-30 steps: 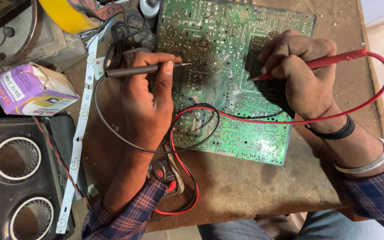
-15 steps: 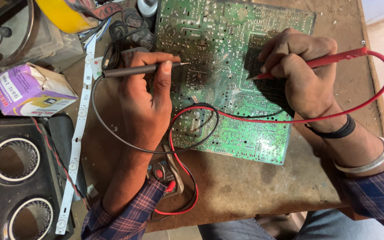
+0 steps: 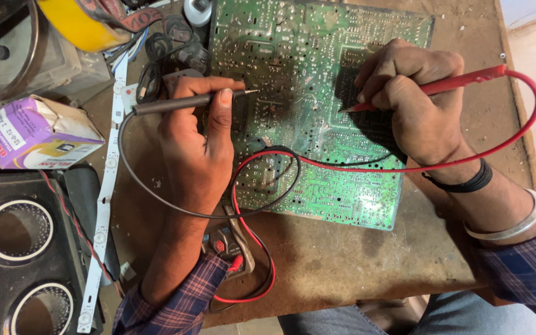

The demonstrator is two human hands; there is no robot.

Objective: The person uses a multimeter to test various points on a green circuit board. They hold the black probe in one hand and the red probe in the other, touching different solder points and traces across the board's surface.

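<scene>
Fingers of the left hand [image 3: 196, 149] pinch the black probe [image 3: 181, 103] pen-style, thumb on top, metal tip on the solder side of the green circuit board [image 3: 317, 93] near its left edge. Right hand [image 3: 414, 99] fingers are closed round the red probe [image 3: 442, 87], tip down mid-board. Versus half a second ago: almost no change. Both tips sit on the same spots, hands steady, leads draped the same way, so it reads as a held measurement, not a move between points. Board lies flat at the table's [image 3: 342, 273] far edge, centre-right. Red and black leads loop back to the multimeter [image 3: 231, 245], mostly hidden under the left forearm near the front edge. Purple box [image 3: 38, 133] and speaker cabinet [image 3: 23, 248] sit off the left side.
</scene>
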